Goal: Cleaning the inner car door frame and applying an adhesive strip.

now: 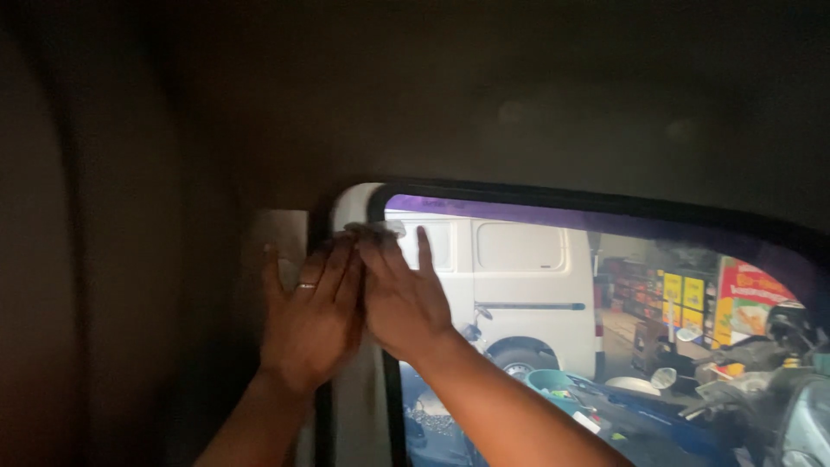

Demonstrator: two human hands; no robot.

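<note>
The fingertips of both hands meet at the top left corner of a window, where a small crumpled bit of clear film or tape [373, 229] sits against the frame. The left hand [309, 320] lies flat with its fingers pressed together and pointing up, the tips reaching the scrap; a ring [306, 285] shows on 1 finger and the thumb stands off to the left. The right hand [399, 298] overlaps it slightly, fingers also stretched upward and mostly together, with 1 finger raised apart on the right side against the glass. Whether either hand actually pinches the scrap I cannot tell; the light there is too dim.

Both forearms rise from the bottom of the view, the right one crossing the lower part of the glass. The window [605, 285] has a black rubber seal [562, 197] curving round its top corner, with a pale strip of bodywork [353, 203] just outside it and a purple tint along the upper edge of the pane. The wall around is dark and bare.

Through the glass stands a white van [519, 277], and further right a motorbike [761, 355] with its mirror, a green basin [553, 380] and shelves with bright yellow and red signs [743, 298].
</note>
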